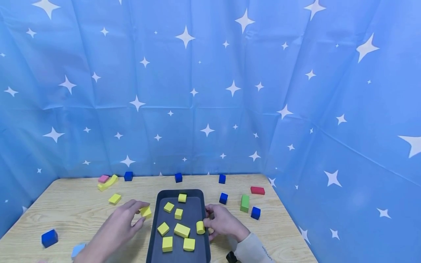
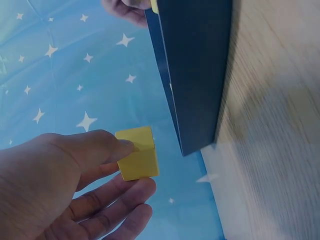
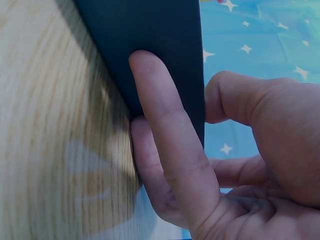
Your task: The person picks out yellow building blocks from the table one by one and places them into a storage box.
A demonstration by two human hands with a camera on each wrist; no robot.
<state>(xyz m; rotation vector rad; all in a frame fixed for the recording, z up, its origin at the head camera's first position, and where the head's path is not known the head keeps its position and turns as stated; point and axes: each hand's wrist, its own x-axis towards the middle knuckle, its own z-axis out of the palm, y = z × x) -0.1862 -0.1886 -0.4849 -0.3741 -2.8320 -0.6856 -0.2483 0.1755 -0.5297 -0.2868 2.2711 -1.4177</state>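
Left of the dark tray (image 1: 178, 252), my left hand (image 1: 120, 223) pinches a yellow block (image 1: 145, 212) between thumb and fingers. The left wrist view shows this yellow block (image 2: 137, 153) held beside the tray's outer wall (image 2: 192, 75). My right hand (image 1: 223, 221) grips the tray's right rim, thumb over the edge and fingers along the outer wall (image 3: 150, 25). A yellow cylinder (image 1: 200, 227) stands inside the tray next to that thumb. Several other yellow pieces lie spread in the tray, among them a longer block (image 1: 182, 230) near the middle.
On the left of the table lie a yellow block (image 1: 115, 198), a yellow curved piece (image 1: 107, 183), a pink block (image 1: 103, 179) and a blue cube (image 1: 49, 238). To the right are a green block (image 1: 245, 203), a red block (image 1: 257, 190) and several blue cubes. A starry curtain (image 1: 210, 91) hangs behind.
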